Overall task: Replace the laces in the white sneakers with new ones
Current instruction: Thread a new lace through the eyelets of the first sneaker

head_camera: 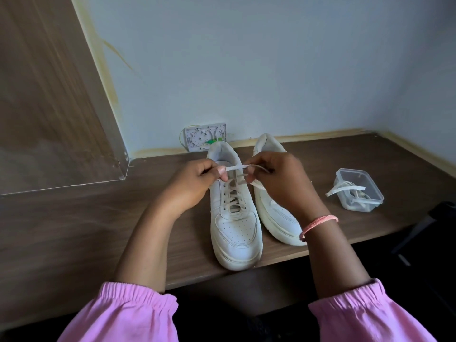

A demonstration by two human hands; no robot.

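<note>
Two white sneakers stand side by side on the brown wooden desk [98,230], toes toward me. The left sneaker [235,228] is laced with a cream lace [233,193] up its eyelets. Above its tongue my left hand [197,186] pinches one free end of that lace and my right hand [276,181] pinches the other end, the lace stretched flat between them. The right sneaker [278,218] lies partly behind my right hand and wrist; no lace shows on it.
A small clear plastic tub [360,191] at the right holds a loose white lace [345,187] hanging over its rim. A white wall box [204,137] sits against the blue wall behind the shoes. A wooden panel rises at the left. The desk's front edge is near.
</note>
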